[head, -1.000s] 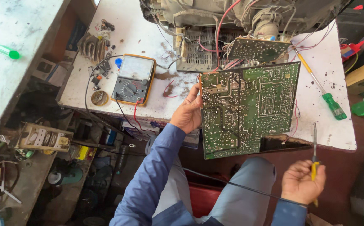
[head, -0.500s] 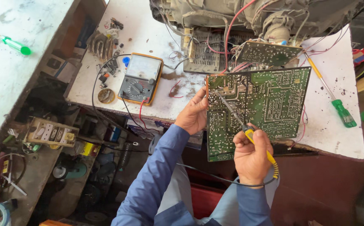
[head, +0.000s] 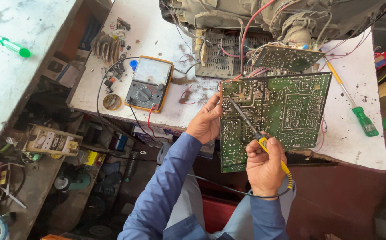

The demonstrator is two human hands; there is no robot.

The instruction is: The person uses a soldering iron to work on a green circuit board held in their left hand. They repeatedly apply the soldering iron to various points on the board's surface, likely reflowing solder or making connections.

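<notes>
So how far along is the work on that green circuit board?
Done: circuit board is out, wires attached, left hand gripping its edge. In hand: right hand presses a yellow-handled soldering iron to its upper left. Left: multimeter lies unused on the table.

Long blue shirt sleeves on both arms, cuffs at wrists; grey trousers. Left hand (head: 206,124) and right hand (head: 265,166) bare.

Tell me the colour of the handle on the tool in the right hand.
Yellow handle, seen in the head view.
</notes>
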